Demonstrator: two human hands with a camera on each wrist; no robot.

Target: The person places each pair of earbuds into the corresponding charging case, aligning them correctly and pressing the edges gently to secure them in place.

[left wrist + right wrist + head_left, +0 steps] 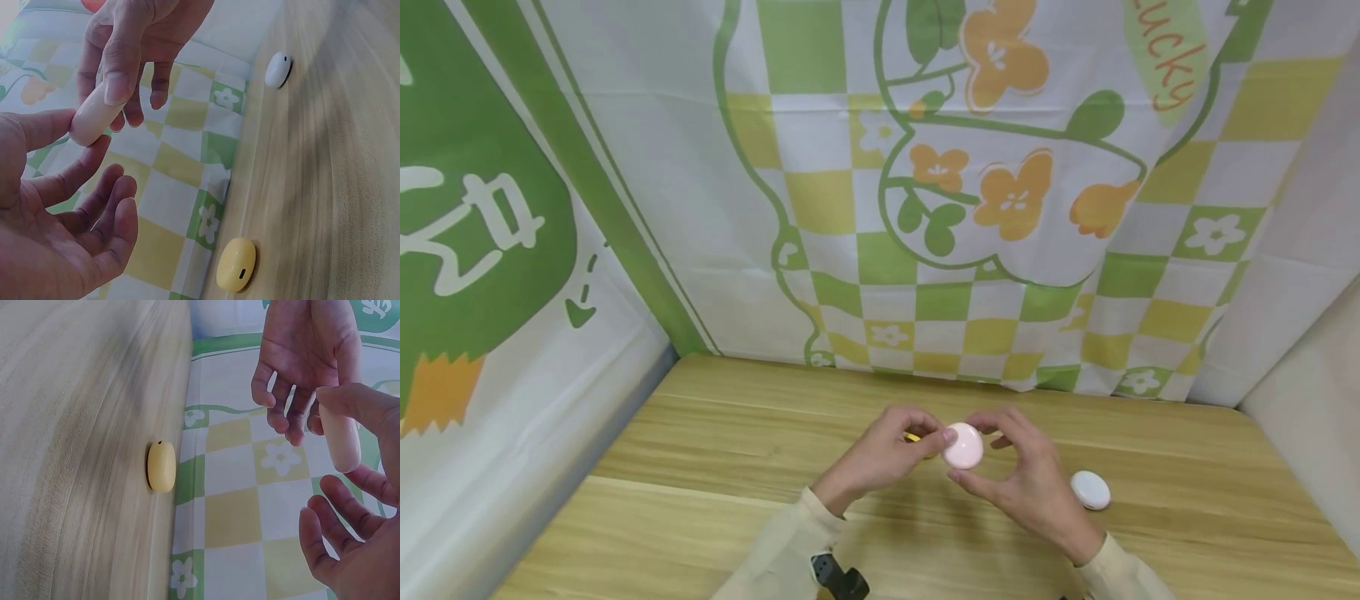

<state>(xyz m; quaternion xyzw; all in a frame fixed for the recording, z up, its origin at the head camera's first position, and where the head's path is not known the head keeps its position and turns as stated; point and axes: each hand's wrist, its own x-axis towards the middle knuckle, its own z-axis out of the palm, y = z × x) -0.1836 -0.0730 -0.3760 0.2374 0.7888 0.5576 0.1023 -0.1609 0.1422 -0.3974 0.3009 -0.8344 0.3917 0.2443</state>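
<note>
A pale pink, rounded, pebble-shaped case (964, 447) is held up over the table between both hands. My left hand (891, 452) pinches its left side, thumb laid on the face. From the other side, my right hand (1033, 479) grips the case's edge between thumb and index finger; the remaining fingers hang free in the right wrist view. A yellow case (237, 265) of similar form lies on the table, mostly hidden behind the left hand in the head view. Beside the right wrist lies a white case (1090, 490). Small dark slots show on the yellow and white ones.
The wood-grain table (715, 433) ends at a hanging cloth (820, 242) with green and yellow checks and flowers. Another printed cloth (482, 208) hangs along the left side. A black strap device (838, 577) sits at the left sleeve.
</note>
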